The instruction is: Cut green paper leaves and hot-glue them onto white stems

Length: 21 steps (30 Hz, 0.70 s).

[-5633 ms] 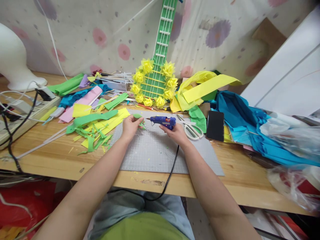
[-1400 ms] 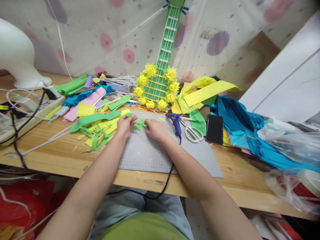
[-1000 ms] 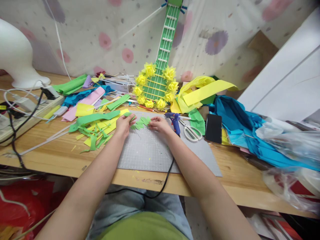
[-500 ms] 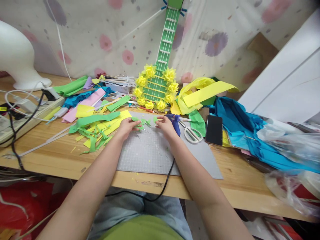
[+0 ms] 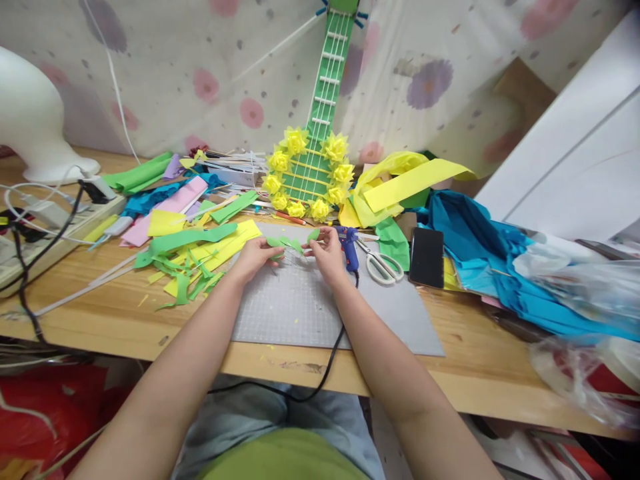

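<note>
Over the grey mat (image 5: 285, 313), left hand (image 5: 253, 259) and right hand (image 5: 327, 257) seemingly pinch green leaves (image 5: 291, 245), likely light and flimsy, best held by their edges.

Pinched in the left hand (image 5: 256, 260), a green paper leaf (image 5: 273, 243), flat and slender, partly covered by the thumb and pointing inward. Gripped at the fingertips of the right hand (image 5: 328, 255), a rounded leaf (image 5: 313, 235) of similar green, tilted upward, with its lower part hidden among the fingers. Between the two, near both, a bunch of green leaf pieces (image 5: 293, 245), overlapping and angled differently, too small to count. Placed over the far part of the grey mat (image 5: 295, 300); impossible to tell whether touching it or hanging just above.
</note>
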Each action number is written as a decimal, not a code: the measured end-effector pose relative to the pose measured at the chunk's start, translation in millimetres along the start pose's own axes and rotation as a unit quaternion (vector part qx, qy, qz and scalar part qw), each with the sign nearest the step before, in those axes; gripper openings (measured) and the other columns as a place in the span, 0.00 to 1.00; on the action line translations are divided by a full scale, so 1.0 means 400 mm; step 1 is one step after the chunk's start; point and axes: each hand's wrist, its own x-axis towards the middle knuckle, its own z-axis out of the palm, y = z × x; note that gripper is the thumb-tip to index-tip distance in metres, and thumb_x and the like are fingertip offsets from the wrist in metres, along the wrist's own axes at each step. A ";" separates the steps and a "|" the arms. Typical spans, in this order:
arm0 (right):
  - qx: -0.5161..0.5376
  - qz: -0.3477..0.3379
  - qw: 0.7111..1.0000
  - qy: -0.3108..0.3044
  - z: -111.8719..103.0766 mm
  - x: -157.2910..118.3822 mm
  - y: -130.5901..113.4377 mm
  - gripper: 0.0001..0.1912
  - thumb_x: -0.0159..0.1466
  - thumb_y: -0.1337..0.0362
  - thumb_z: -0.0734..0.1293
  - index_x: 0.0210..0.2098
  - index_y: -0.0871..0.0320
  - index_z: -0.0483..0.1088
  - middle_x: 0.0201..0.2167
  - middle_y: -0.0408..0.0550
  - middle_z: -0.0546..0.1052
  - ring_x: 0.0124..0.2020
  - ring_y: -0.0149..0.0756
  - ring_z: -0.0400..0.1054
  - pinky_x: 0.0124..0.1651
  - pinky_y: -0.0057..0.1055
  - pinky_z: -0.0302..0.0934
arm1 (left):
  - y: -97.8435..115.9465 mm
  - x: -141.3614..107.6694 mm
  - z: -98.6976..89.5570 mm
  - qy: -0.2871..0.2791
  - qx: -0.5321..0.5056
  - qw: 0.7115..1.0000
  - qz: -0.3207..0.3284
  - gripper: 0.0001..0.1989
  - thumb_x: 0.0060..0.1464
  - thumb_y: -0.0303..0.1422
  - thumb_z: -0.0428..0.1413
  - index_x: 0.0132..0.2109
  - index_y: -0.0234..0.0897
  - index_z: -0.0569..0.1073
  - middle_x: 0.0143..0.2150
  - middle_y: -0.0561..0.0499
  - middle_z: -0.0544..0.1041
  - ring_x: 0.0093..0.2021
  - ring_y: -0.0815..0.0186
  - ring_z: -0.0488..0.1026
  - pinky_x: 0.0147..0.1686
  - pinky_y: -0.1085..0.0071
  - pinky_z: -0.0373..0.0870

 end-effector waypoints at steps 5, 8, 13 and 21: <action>0.102 0.068 0.992 -0.024 -0.019 0.003 -0.005 0.18 0.48 0.66 0.63 0.36 0.52 0.53 0.27 0.36 0.61 0.31 0.30 0.70 0.33 0.31 0.66 | 0.020 0.005 -0.010 0.099 -0.022 0.995 0.010 0.09 0.32 0.26 0.64 0.25 0.31 0.72 0.24 0.49 0.74 0.25 0.67 0.73 0.20 0.76 0.67; 0.152 0.125 0.978 -0.062 -0.028 0.001 -0.008 0.19 0.46 0.68 0.65 0.36 0.53 0.54 0.24 0.35 0.60 0.36 0.35 0.71 0.37 0.36 0.66 | 0.021 0.013 -0.022 0.131 -0.035 0.990 0.027 0.08 0.34 0.26 0.62 0.25 0.31 0.71 0.24 0.50 0.74 0.25 0.67 0.73 0.21 0.76 0.68; 0.205 0.168 0.958 -0.110 -0.044 0.003 -0.012 0.18 0.46 0.68 0.65 0.35 0.53 0.56 0.24 0.36 0.63 0.46 0.40 0.68 0.43 0.39 0.63 | 0.016 0.026 -0.034 0.172 -0.072 0.981 0.059 0.08 0.35 0.28 0.62 0.27 0.32 0.72 0.26 0.50 0.74 0.27 0.68 0.73 0.22 0.76 0.68; 0.250 0.111 0.950 -0.152 -0.047 0.001 -0.021 0.22 0.44 0.67 0.69 0.37 0.50 0.60 0.28 0.39 0.69 0.54 0.42 0.60 0.42 0.41 0.62 | 0.003 0.016 -0.006 0.105 -0.010 0.994 0.038 0.14 0.32 0.32 0.63 0.28 0.31 0.70 0.26 0.51 0.74 0.27 0.67 0.73 0.23 0.75 0.68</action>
